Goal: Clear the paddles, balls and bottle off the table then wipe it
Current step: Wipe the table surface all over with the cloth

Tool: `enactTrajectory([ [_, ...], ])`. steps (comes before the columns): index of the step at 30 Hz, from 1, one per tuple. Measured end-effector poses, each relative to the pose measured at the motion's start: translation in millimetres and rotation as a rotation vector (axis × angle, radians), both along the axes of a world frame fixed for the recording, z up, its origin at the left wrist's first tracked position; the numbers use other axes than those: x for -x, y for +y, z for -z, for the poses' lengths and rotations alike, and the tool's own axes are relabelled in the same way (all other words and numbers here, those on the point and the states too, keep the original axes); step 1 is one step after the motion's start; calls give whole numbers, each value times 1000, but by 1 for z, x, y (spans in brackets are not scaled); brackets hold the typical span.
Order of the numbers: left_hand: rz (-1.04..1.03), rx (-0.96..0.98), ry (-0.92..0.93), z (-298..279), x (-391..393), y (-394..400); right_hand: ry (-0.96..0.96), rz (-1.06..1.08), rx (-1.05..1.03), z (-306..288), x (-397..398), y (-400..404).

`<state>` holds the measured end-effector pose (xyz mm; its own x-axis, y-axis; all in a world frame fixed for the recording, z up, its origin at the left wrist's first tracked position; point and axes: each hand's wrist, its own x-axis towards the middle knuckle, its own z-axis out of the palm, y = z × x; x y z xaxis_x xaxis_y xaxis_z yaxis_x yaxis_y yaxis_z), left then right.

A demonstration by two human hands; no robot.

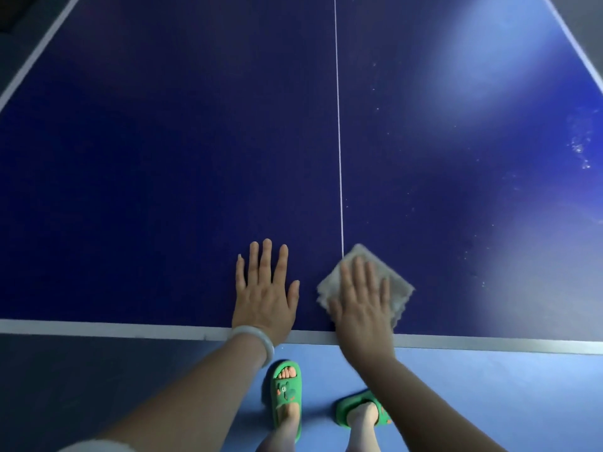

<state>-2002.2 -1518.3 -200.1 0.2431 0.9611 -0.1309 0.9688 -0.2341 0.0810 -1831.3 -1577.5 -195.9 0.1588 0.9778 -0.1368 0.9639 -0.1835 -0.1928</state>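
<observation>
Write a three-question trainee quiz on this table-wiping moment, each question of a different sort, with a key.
1. True or false: the right hand presses the grey square cloth flat on the dark blue table-tennis table.
2. The left hand is: A) gripping a paddle; B) lying flat with straight fingers on the table; C) hanging below the edge.
3. Fill in: the cloth lies by the table's near white edge line, just right of the thin white ____ line.

Key: 1 true; 2 B; 3 centre.
</observation>
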Motion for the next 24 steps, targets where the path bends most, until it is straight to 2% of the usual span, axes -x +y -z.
enactTrajectory([
  [2,5,2,-2,0,0,1,21,-189,-42,1,-5,-26],
  [4,7,5,1,0,0,1,-1,-232,-34,-2,-35,-41],
  [7,5,11,4,-1,-1,2,-55,35,18,-8,-71,-25],
  [9,2,11,8,-1,-1,2,-38,244,90,-8,-64,2],
  [10,0,12,9,-1,-1,2,-21,266,109,-9,-52,13],
  [13,-6,16,1,-2,-1,1,120,11,25,-12,-11,12],
  [16,0,12,-11,-2,-1,0,155,-170,-24,-10,0,-21],
  [18,4,12,-16,-1,0,1,131,-213,-2,-8,-9,-22],
  [21,1,13,-16,-1,0,1,18,-259,22,-3,-38,25],
  [24,-4,18,-4,-3,-1,1,28,-113,112,-7,-72,83],
])
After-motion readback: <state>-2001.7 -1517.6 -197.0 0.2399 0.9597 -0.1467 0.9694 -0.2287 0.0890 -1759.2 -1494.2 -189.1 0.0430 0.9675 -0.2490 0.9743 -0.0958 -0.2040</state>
